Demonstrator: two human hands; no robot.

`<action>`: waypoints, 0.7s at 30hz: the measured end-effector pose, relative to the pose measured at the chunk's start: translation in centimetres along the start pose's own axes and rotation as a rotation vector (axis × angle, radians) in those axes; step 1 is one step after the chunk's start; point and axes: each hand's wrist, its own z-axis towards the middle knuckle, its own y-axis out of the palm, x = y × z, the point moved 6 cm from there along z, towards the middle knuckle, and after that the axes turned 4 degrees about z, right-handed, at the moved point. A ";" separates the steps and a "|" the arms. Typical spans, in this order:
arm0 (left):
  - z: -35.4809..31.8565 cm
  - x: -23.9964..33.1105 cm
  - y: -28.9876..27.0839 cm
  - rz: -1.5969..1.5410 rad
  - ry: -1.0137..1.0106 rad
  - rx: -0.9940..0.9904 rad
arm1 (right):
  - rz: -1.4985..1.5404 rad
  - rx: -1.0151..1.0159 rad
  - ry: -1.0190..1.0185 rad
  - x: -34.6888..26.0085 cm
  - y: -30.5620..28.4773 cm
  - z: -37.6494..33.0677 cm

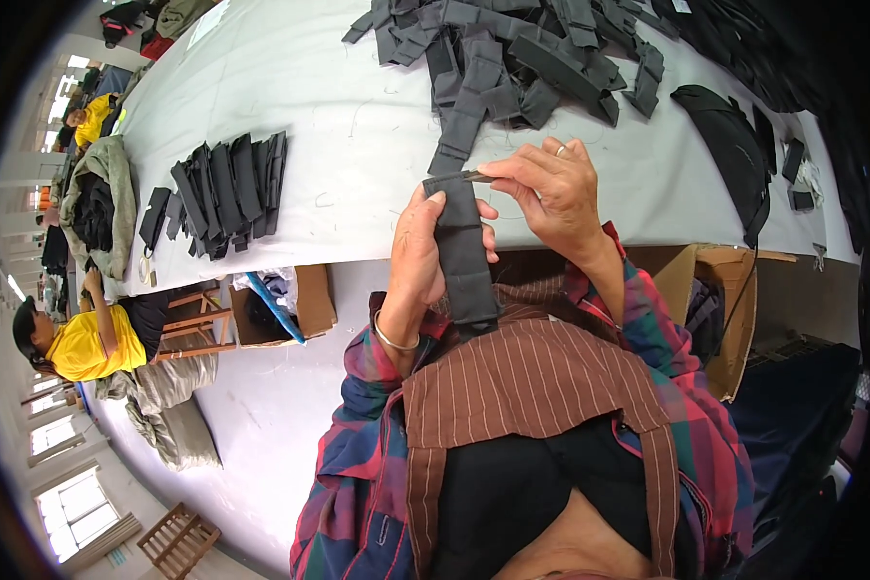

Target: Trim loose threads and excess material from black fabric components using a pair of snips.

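Observation:
My left hand (418, 249) is closed around a dark grey fabric strip (464, 256), its thumb on the face near the top and its fingers behind. The strip hangs upright in front of my apron, at the table's near edge. At its upper right corner my right hand (554, 193) is closed in a pinch. A thin dark piece shows between those fingertips; whether it is part of the strip or a small tool, I cannot tell. Just beyond lies a loose heap of similar dark strips (483, 82) on the white-covered table (338, 126).
To the left sits a neat row of stacked dark strips (232, 188). A curved black fabric piece (730, 145) lies to the right. Cardboard boxes (316, 302) stand under the table edge. Another person in a yellow shirt (92, 343) is at the far left.

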 end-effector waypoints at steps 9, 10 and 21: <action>0.1 0.4 -0.1 -0.150 0.045 0.078 | 0.322 -0.081 0.265 0.4 0.3 -0.3; 0.4 0.1 -0.3 -0.152 0.044 0.077 | 0.274 -0.140 0.174 -0.6 1.0 -0.5; 0.8 -2.6 -0.8 -0.230 -0.114 0.071 | 0.572 -0.151 0.546 4.0 5.2 -0.4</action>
